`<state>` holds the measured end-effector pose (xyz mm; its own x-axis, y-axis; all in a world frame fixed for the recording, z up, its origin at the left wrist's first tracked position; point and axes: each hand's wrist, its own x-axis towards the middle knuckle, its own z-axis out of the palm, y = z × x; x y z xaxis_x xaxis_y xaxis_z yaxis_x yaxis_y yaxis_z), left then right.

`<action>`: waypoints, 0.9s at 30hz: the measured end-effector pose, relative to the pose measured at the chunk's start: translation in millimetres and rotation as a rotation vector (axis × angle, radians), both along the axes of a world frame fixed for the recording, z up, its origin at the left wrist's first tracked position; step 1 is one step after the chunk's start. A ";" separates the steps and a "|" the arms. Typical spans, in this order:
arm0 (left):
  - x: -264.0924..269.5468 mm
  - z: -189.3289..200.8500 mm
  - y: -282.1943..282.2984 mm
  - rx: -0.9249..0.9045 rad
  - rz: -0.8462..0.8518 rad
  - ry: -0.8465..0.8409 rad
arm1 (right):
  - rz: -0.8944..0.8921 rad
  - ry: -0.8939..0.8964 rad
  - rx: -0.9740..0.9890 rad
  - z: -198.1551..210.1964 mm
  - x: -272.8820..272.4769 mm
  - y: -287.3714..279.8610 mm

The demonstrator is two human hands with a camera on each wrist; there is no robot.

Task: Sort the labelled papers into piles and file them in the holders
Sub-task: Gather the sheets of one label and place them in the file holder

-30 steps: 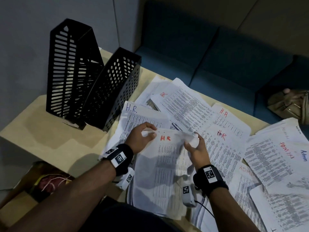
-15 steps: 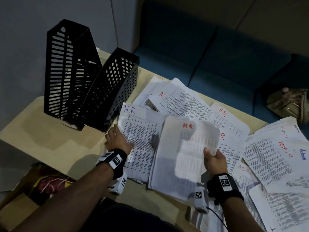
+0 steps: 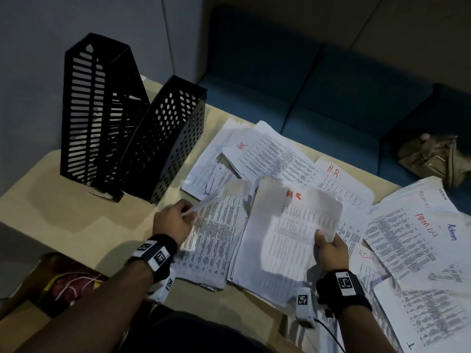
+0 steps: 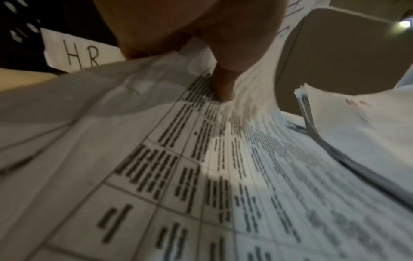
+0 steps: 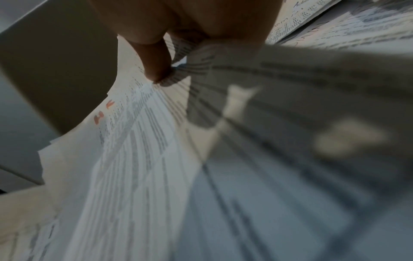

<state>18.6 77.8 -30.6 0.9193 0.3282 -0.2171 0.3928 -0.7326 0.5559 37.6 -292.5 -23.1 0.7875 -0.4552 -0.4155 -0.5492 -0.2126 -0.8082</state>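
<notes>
My right hand (image 3: 327, 242) grips a sheaf of printed sheets marked HR in red (image 3: 288, 225) by its right edge, thumb on top (image 5: 156, 70), lifted a little off the table. My left hand (image 3: 175, 217) pinches the left edge of another printed stack (image 3: 216, 233) and curls its top corner up; a finger (image 4: 223, 88) presses on the print. Two black mesh file holders (image 3: 163, 138) stand at the table's back left, one with a paper tag reading HR (image 4: 80, 53). More HR sheets (image 3: 270, 154) lie behind, Admin sheets (image 3: 418, 225) to the right.
The beige table (image 3: 76, 212) is bare in front of the holders. A blue sofa (image 3: 318, 85) runs behind the table, with a tan bag (image 3: 433, 159) on it at the right. A box with red contents (image 3: 68, 286) sits low at the left.
Both hands held the red HR sheaf a second ago. The left hand let go, moved left to the neighbouring stack and now lifts its corner; the right hand keeps the sheaf, shifted right.
</notes>
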 end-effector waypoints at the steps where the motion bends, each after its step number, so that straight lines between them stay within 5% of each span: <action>1: -0.8 5.6 1.8 -0.158 0.002 -0.017 | -0.001 0.002 0.015 -1.8 0.2 -1.9; 4: 3.6 36.5 3.0 -0.473 -0.005 -0.105 | -0.004 0.015 0.012 1.8 2.0 -3.7; 13: 29.3 90.8 -19.3 -0.719 0.112 -0.218 | 0.061 -0.006 -0.009 14.3 16.1 7.1; 18: 23.4 64.2 -61.1 -0.714 0.058 -0.099 | 0.157 -0.025 0.084 35.1 20.9 46.6; 21: 20.8 36.4 -65.8 -0.607 0.215 -0.074 | 0.244 0.025 0.064 33.9 19.8 63.1; 23: 19.6 26.4 -64.8 -0.707 0.308 -0.030 | 0.271 0.034 0.054 29.2 17.4 72.9; 27: 17.1 13.0 -58.0 -0.650 0.137 0.132 | 0.242 -0.013 0.157 42.8 12.2 95.9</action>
